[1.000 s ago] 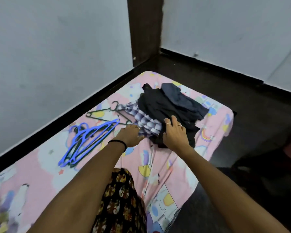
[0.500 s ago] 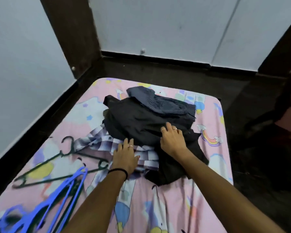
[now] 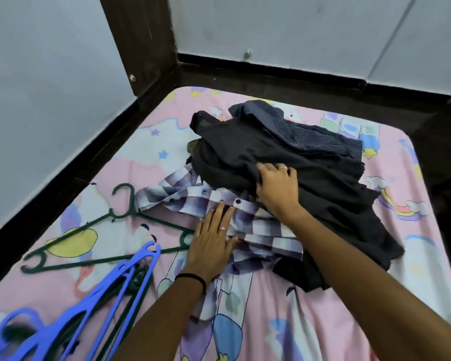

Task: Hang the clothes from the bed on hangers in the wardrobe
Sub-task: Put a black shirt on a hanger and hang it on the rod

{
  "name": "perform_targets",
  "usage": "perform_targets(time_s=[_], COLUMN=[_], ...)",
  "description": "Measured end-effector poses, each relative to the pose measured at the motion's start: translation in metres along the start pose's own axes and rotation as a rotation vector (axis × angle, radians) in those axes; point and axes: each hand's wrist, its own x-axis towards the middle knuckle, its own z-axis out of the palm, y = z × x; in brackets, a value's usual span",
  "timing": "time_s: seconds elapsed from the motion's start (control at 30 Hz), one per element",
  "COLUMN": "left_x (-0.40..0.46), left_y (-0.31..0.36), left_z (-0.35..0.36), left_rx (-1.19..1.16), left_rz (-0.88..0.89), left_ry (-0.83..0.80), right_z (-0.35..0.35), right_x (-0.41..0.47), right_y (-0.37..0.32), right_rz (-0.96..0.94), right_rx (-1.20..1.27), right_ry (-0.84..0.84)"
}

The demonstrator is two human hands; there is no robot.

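Observation:
A pile of clothes lies on the pink patterned bed (image 3: pixel 284 321): a black garment (image 3: pixel 323 194), a dark striped shirt (image 3: pixel 297 131) on top at the back, and a purple-white checked shirt (image 3: pixel 188 196) underneath at the front left. My left hand (image 3: pixel 214 243) rests flat with straight fingers on the checked shirt. My right hand (image 3: pixel 276 188) grips a fold of the black garment, fingers curled into the cloth. Green hangers (image 3: pixel 94 230) and blue hangers (image 3: pixel 102 295) lie on the bed to the left of my left hand.
A grey wall runs along the bed's left side with a dark wooden post (image 3: pixel 141 40) at the corner. Dark floor (image 3: pixel 440 204) lies beyond the bed's far and right edges, below a second grey wall.
The view has come closer to the pile. My right hand has bunched the black garment and drawn it up off the checked shirt. My left hand stays flat on the checked shirt.

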Motion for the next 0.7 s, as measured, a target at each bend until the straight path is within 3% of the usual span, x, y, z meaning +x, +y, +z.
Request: perform_targets(time_s=[0.2, 0.3, 0.43, 0.6, 0.7], left_x=[-0.045, -0.059, -0.079, -0.101, -0.117], left_y=[-0.008, 0.003, 0.042, 0.106, 0.147], left_z=[-0.026, -0.055, -0.116, -0.204, -0.259], left_rx=[0.018, 0.011, -0.055, -0.321, -0.510], left_rz=[-0.044, -0.021, 0.004, 0.069, 0.127], left_ry=[-0.008, 0.030, 0.126, 0.355, 0.410], right_z=[-0.122, -0.208, -0.325, -0.447, -0.508], right_x=[0.017, 0.013, -0.019, -0.106, -0.162], right_y=[0.005, 0.010, 0.017, 0.018, 0.009], right_rz=[0.304, 0.372, 0.319, 0.070, -0.005], right_rx=[0.463, 0.547, 0.761, 0.966, 1.020], right_ry=[0.244, 0.326, 0.494, 0.461, 0.572])
